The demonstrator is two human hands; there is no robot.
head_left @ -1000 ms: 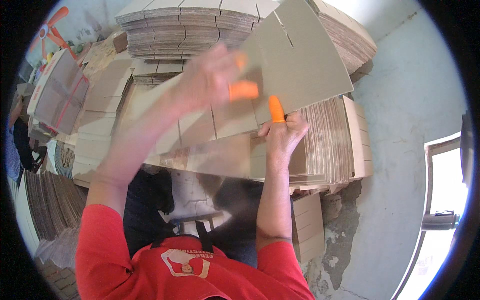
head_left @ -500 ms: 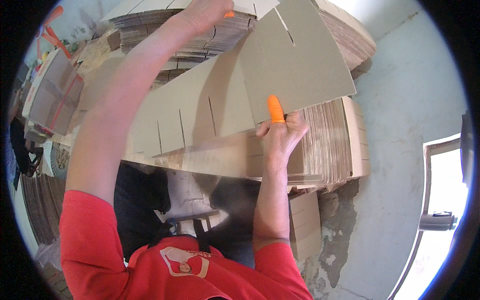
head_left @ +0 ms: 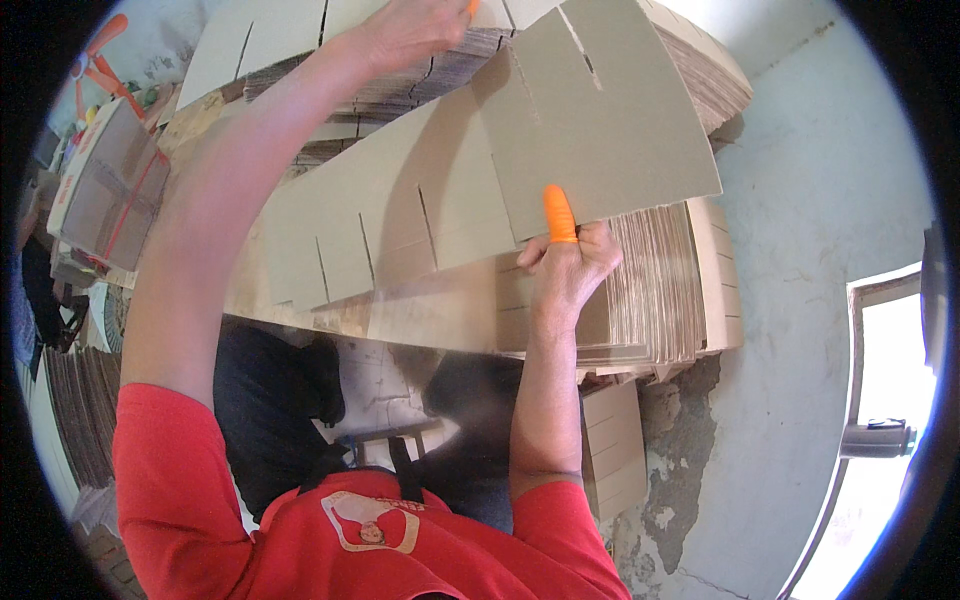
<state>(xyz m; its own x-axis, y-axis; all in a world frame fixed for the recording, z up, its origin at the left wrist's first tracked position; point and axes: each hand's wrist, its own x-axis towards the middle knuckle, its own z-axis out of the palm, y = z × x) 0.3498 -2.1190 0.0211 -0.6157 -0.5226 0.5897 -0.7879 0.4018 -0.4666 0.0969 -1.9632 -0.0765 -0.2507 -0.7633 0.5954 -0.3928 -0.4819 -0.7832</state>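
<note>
In the head view, a long slotted board [head_left: 610,130] is held aslant above the table [head_left: 250,295], its left part reaching toward the near edge and its wider right part lying over the bundle [head_left: 655,290] at the table's right end. The board is gripped by the right hand [head_left: 570,265] at its near edge: one digit, covered by an orange finger cot [head_left: 560,215], is laid flat on the face, and the other fingers are curled in at the edge. The left hand [head_left: 415,35] is stretched across to the far stack [head_left: 350,85], at the near side of the top sheet [head_left: 280,30], which is skewed out past the stack on the left. Its fingertips are partly cut off by the upper rim, so whether they are closed on the sheet cannot be told. Another stack [head_left: 700,80] is seen at the far right corner, and a wrapped box [head_left: 115,205] and an orange fan [head_left: 100,70] at the left.
</note>
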